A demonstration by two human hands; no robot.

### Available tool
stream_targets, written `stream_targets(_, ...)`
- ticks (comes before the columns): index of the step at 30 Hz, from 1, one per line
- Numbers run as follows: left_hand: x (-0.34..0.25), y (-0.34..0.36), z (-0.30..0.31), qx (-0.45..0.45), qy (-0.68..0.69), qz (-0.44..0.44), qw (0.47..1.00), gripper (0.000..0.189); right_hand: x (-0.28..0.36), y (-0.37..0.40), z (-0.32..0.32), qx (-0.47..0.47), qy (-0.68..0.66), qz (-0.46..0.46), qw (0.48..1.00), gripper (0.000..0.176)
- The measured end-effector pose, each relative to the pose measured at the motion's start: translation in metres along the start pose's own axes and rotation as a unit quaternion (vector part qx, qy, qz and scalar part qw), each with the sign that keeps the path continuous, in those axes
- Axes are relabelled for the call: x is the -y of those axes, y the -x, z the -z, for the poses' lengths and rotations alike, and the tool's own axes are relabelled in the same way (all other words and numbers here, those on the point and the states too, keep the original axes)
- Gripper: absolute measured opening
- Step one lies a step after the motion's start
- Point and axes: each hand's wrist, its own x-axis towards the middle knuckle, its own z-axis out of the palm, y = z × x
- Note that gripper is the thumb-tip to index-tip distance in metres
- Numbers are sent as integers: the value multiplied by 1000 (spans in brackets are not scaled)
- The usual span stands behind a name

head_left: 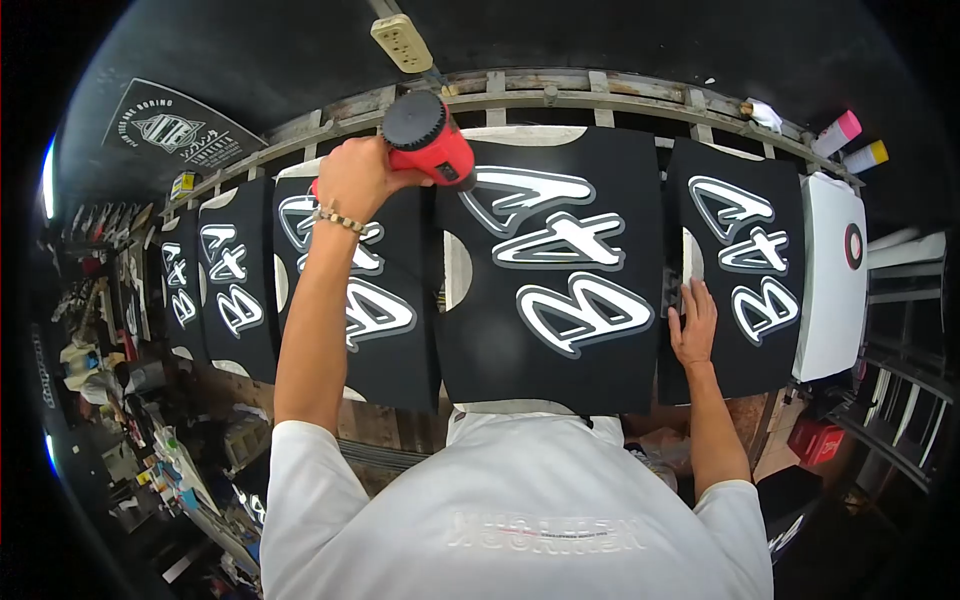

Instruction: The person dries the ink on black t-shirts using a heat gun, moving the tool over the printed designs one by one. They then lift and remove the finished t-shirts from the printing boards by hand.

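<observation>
My left hand [358,178] is wrapped around the handle of a red heat gun [450,158] with a black round rear cap. The heat gun is over the upper left part of a black T-shirt [480,355] printed with large white and grey letters. My right hand [693,328] lies with fingers stretched at the near-left edge of another black T-shirt [725,375] with the same print, just below its pale neck opening. A third printed black T-shirt [395,378] is partly hidden behind my left forearm.
More printed black shirts [255,350] continue along the row to the left. A white shirt [825,310] lies at the right end. Behind runs a wooden rail [550,98], with pink-capped [838,132] and yellow-capped cans [866,156] at right. A power strip [402,43] hangs above.
</observation>
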Motion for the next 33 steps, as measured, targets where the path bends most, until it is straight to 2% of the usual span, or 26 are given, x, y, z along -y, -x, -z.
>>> stream_targets(2,1,6,7,24,-31,35,999,60,0,1,0,4,12,7,1000,54)
stream_targets(3,0,10,10,7,-38,47,998,60,-2,1,-2,2,6,8,1000,54)
stream_targets(6,10,18,10,-2,-42,46,998,62,-5,3,-5,5,12,2,1000,55)
stream_targets(7,13,17,10,32,-71,69,995,63,-6,4,-6,4,19,2,1000,54)
stream_targets(13,11,16,-6,-38,-36,38,998,63,-9,6,-10,4,30,-3,1000,53)
stream_targets(17,-8,4,-5,-25,-53,36,998,62,-7,6,-9,1,30,-5,1000,52)
stream_targets(19,-14,-4,-14,-69,3,1,998,62,-5,6,-7,4,32,-9,999,52)
stream_targets(22,-26,-16,-16,-20,-28,-2,999,64,-6,6,-7,8,34,-13,999,52)
stream_targets(27,-28,-19,-22,-38,3,2,999,66,-6,6,-8,10,31,-21,999,53)
stream_targets(29,-26,-17,-7,1,-40,25,999,65,-5,6,-9,9,29,-24,999,55)
stream_targets(30,-21,-14,-8,4,-41,21,999,65,-5,7,-10,9,27,-29,999,55)
stream_targets(32,-7,-9,-11,-55,-37,2,998,64,-7,6,-9,5,25,-17,1000,56)
stream_targets(33,-3,-9,-6,-29,-46,13,998,63,-8,7,-8,6,26,-20,999,56)
